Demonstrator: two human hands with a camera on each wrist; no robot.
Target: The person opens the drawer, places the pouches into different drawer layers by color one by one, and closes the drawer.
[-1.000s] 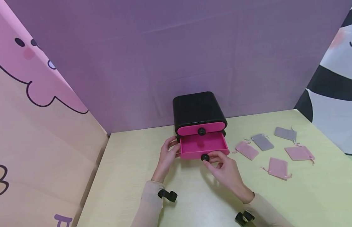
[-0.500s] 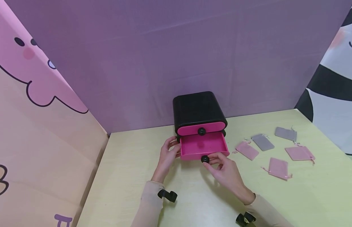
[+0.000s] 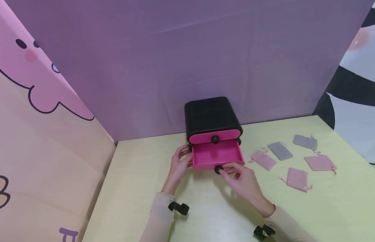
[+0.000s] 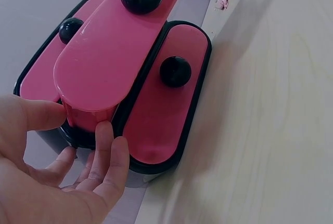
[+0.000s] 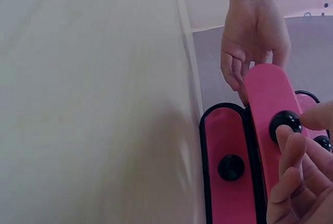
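Observation:
A small black drawer cabinet point(image 3: 210, 114) with pink drawers stands near the back of the table. Its middle drawer point(image 3: 217, 153) is pulled out, with nothing seen inside. My right hand point(image 3: 243, 181) pinches that drawer's round black knob point(image 5: 285, 125) between thumb and fingertips. At the drawer's left end, my left hand point(image 3: 177, 166) touches its side with the thumb, fingers reaching toward the cabinet's side. In the left wrist view, the thumb and fingers lie on either side of the drawer's end. The top drawer point(image 3: 202, 137) and bottom drawer point(image 4: 161, 115) are shut.
Several drawstring pouches lie to the right of the cabinet: pink pouches, one near the front point(image 3: 297, 179), and grey pouches, one point(image 3: 280, 151) nearer the cabinet. A purple cloth wall point(image 3: 211, 50) rises behind the table, and a printed panel point(image 3: 54, 151) stands at the left.
The middle drawer has come out very slightly toward me with my right hand. My right thumb has shifted a little over the knob. My left hand stays in place.

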